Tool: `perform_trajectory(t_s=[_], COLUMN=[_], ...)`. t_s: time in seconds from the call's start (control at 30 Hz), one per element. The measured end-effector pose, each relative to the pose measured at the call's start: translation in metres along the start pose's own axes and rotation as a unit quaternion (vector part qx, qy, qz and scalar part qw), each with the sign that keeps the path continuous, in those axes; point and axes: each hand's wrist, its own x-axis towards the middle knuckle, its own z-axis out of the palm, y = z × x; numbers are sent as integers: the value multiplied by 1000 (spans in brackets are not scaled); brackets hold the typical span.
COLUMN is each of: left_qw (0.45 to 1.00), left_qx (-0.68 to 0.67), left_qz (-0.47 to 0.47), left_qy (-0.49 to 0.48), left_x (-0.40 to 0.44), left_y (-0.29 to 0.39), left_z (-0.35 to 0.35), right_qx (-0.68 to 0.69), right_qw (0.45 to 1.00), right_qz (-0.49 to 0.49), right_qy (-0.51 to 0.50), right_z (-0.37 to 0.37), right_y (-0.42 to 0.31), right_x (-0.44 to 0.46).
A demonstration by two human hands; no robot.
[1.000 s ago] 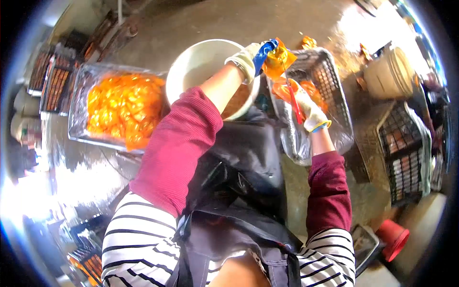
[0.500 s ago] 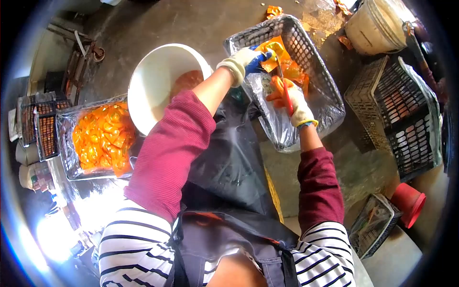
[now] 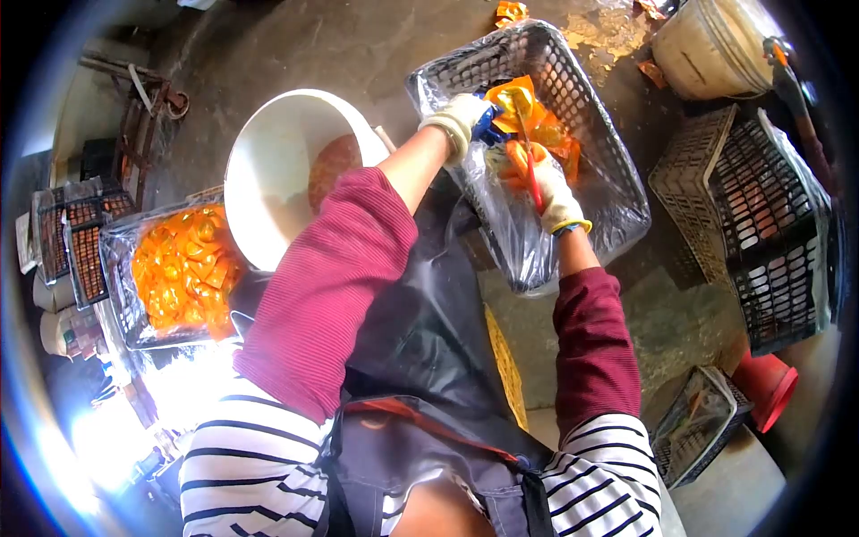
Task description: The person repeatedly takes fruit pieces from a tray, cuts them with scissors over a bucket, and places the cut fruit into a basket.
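My left hand (image 3: 461,121), in a white and blue glove, is closed on an orange plastic wrapper (image 3: 514,94) with something yellowish in it. My right hand (image 3: 543,183), gloved in white and orange, grips a red-handled cutting tool (image 3: 534,174). Its narrow blade reaches up against the wrapper; whether it is a knife or scissors I cannot tell. Both hands are over a black crate (image 3: 617,170) lined with clear plastic. More orange wrappers (image 3: 562,143) lie inside it, partly behind my right hand.
A white bucket (image 3: 259,170) stands tilted to the left, with reddish-brown matter inside. Beside it a lined crate holds a heap of orange wrappers (image 3: 188,268). At right are a black crate (image 3: 774,242), a dirty white bucket (image 3: 707,54) and a red bucket (image 3: 765,385). Orange scraps (image 3: 512,12) litter the floor.
The view has shifted slightly. My left hand and the wrapper have moved a little, and the blade remains at the wrapper. Both hands keep their holds.
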Motion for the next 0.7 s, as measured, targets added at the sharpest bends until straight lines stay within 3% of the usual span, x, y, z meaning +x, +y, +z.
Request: perform_trajectory(t_s=[0.13, 0.17, 0.3, 0.4, 0.47, 0.53, 0.57, 0.63, 0.7], left_qw=[999, 998, 988, 958, 901, 898, 917, 955, 953], left_qx=[14, 53, 144, 281, 421, 433, 388, 296, 294], left_qz=[-28, -7, 36, 19, 43, 50, 6, 1, -72], left_qy=[-34, -39, -42, -63, -99, -61, -88, -38, -27], left_x=[5, 12, 23, 1, -18, -9, -11, 1, -9], left_y=[-5, -13, -20, 21, 56, 37, 47, 21, 44], left_z=[5, 4, -2, -5, -7, 0, -3, -4, -9], right_qx=[5, 87, -22, -57, -93, -149, -178, -202, -38], right_qw=[984, 991, 1000, 997, 988, 972, 963, 953, 998], right_qz=[-179, -104, -2, -55, -121, -179, -204, -226, -49], right_qy=[-11, -9, 5, 6, 8, 12, 18, 23, 5], right_z=[-8, -1, -5, -10, -14, -17, -16, -17, -11], right_y=[51, 24, 0, 9, 20, 30, 30, 31, -4], right_x=[48, 29, 18, 27, 38, 46, 46, 42, 9])
